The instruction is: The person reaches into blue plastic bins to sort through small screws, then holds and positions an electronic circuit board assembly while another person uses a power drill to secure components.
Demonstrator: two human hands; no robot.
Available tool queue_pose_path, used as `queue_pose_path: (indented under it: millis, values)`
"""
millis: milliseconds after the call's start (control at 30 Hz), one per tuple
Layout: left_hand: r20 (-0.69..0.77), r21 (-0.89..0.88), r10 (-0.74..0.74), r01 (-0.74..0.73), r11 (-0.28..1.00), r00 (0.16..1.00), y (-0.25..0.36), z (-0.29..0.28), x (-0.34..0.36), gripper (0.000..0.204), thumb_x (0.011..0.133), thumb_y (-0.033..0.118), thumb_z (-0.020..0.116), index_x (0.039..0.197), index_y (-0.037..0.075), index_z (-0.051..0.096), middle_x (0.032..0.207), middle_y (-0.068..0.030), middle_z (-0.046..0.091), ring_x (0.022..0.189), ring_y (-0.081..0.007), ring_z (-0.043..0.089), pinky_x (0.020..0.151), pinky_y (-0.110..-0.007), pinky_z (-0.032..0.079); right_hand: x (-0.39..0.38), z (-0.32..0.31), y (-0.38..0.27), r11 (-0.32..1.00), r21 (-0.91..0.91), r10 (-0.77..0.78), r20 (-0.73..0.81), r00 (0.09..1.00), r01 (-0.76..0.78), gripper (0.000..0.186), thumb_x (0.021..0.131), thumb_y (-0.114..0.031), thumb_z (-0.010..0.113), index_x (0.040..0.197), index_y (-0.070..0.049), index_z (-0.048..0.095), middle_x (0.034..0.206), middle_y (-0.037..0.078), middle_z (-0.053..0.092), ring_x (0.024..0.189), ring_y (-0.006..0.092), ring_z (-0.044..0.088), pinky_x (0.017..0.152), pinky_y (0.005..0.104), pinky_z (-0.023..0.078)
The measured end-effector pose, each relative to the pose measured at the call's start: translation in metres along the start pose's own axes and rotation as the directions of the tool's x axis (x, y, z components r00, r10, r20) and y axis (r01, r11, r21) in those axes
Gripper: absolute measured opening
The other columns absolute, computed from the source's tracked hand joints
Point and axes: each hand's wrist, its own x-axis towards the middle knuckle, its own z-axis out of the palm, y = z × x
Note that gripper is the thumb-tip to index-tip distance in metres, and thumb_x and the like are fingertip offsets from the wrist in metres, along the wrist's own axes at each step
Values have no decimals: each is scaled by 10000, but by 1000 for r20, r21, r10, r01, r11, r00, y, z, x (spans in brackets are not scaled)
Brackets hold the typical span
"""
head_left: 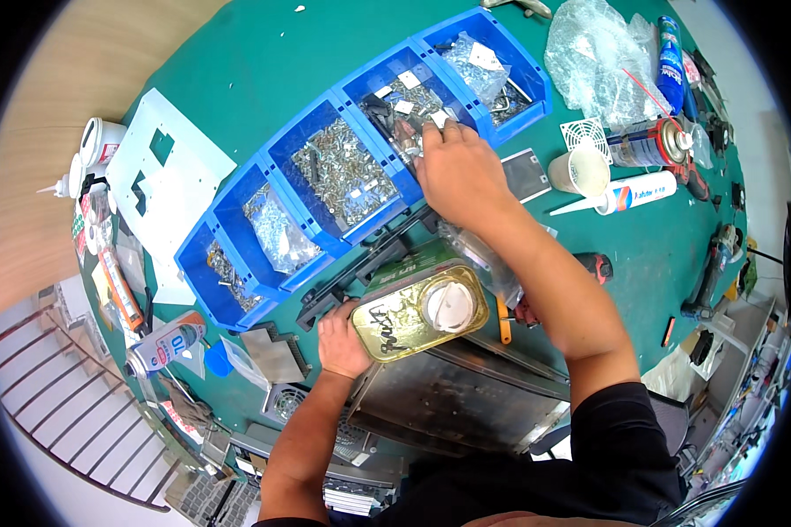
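My right hand reaches over the front of a blue parts bin, its fingers bent down among small metal parts, dark pieces and white tags. The fingertips are partly hidden there, so whether they pinch anything does not show. Lower down, my left hand curls its fingers at the near end of a long black bar lying along the bins' front. Against that hand's right side stands a gold and green rectangular tin with a round white cap.
Neighbouring bins hold screws and bagged parts. A dark metal case sits below the tin. To the right are a plastic cup, a sealant cartridge, a spray can and bubble wrap. A white cut-out panel lies left.
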Motion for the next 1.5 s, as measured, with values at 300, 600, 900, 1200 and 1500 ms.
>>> queue_pose_path:
  millis: [300,600,900,1200,1500]
  values:
    - [-14,17,1,0,1000,1000,-2,4,-1,500,777,252,678,1228,85,543,1292,-77,517,1188,-309,481,992,-443,353,0,7,8,995,9,-97,-5,995,97,355,883,-107,540,1200,41,599,1253,257,618,1217,392,558,1023,475,436]
    - [2,-2,-21,21,1000,1000,-5,9,-3,521,766,285,702,1226,83,561,1290,-86,510,1196,-328,471,1002,-456,346,9,-4,5,921,389,-1,-31,1000,13,352,889,-94,557,1210,47,581,1200,251,630,1139,409,573,987,457,461]
    - [-35,63,-71,74,995,997,-6,10,-2,525,778,498,683,1186,166,687,1223,-39,674,1162,-274,572,1034,-442,366,64,6,-12,807,578,48,145,988,-124,485,877,-78,518,1350,32,515,1289,250,601,1198,384,572,1018,457,457]
    - [-32,89,-65,68,994,997,-8,15,-5,531,778,512,671,1194,182,685,1238,-37,666,1186,-290,549,1040,-459,357,13,15,-4,931,359,-2,-183,983,69,398,877,-71,536,1251,58,574,1194,252,645,1084,382,619,985,429,466]
    - [-35,73,40,-37,997,999,-6,8,-1,587,777,306,708,1282,55,546,1312,-131,499,1225,-344,463,1030,-475,335,10,-1,-6,978,171,111,40,993,-116,245,861,-97,565,1078,-5,630,1033,190,690,976,379,647,869,484,496]
